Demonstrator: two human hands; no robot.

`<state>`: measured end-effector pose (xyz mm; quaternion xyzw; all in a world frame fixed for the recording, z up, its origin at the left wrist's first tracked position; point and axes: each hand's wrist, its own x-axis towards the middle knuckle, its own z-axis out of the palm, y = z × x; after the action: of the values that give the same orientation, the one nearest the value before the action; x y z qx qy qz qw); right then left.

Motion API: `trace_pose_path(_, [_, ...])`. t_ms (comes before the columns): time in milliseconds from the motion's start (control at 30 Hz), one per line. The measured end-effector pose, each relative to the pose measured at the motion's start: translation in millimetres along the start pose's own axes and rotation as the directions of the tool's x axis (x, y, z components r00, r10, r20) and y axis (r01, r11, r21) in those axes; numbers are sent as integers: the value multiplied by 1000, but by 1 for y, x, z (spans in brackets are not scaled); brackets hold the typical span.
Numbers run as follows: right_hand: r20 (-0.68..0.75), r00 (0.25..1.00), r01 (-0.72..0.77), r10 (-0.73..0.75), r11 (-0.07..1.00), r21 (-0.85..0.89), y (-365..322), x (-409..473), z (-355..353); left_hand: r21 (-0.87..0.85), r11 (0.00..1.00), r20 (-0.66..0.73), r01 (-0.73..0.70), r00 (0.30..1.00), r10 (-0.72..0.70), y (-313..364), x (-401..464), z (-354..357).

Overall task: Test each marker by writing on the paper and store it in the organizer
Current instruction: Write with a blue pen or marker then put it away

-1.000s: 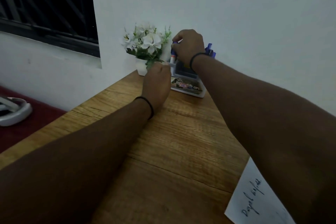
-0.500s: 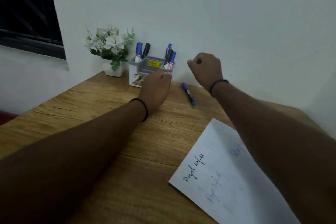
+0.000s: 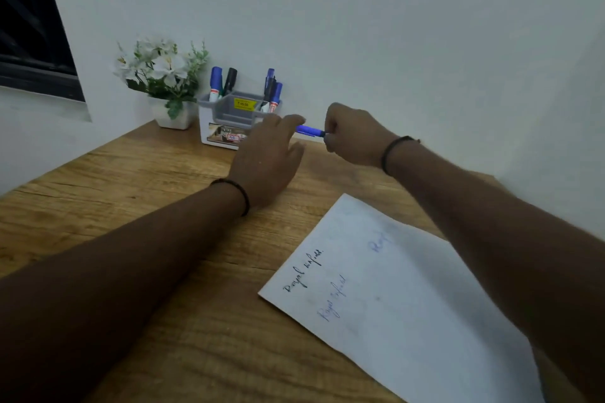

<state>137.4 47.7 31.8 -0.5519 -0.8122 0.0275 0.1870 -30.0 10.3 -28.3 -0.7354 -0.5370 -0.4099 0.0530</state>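
Note:
My right hand (image 3: 353,136) grips a blue marker (image 3: 310,131) by its right end and holds it level just above the wooden desk (image 3: 131,206). My left hand (image 3: 268,157) reaches in from the left with fingers stretched out; its fingertips meet the marker's left end, the thumb apart below. Behind the left hand stands the grey and white organizer (image 3: 229,114) against the wall, with several blue and black markers upright in its two side slots. The white paper (image 3: 409,304) lies at the front right with handwriting in black and blue.
A white pot of white flowers (image 3: 167,88) stands left of the organizer against the wall (image 3: 393,42). A dark window (image 3: 29,26) is at the far left. Both my forearms stretch across the desk.
The blue marker lay on the desk right of the organizer; my right hand has picked it up. My left hand has opened from a fist and moved to the marker's end.

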Motion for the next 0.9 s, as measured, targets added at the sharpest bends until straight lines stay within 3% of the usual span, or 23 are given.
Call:
trace_pose_path(167, [6,995,99,-99,995,-9,9,-80,-31,-219,966,120,-135,979,164,31,-10,-3])
trace_pose_path(300, [-61,991,116,-118,993,-32,14,-131,-28,-387,914,233,-122,946,225,60,-28,-5])
trace_pose_path(400, [-120,987,102,-108,993,-57,10,-158,-24,-339,927,180,-160,956,230,77,-41,-3])
trace_pose_path(533, [-146,988,39,-44,998,-39,11,-173,-21,-116,937,83,-329,937,340,84,-51,-10])
trace_pose_path(600, [-120,992,-42,48,998,55,19,-179,-25,13,932,42,-361,932,360,75,-49,-20])
trace_pose_path(700, [12,987,-157,161,935,319,25,-189,-34,31,967,35,-253,967,252,62,-43,-29])
trace_pose_path(800, [127,990,-123,54,762,636,17,-203,-44,3,979,39,-202,979,202,66,-48,-20])
trace_pose_path(900, [172,984,-113,-39,612,783,7,-217,-53,-41,988,113,-152,981,156,82,-55,-10])
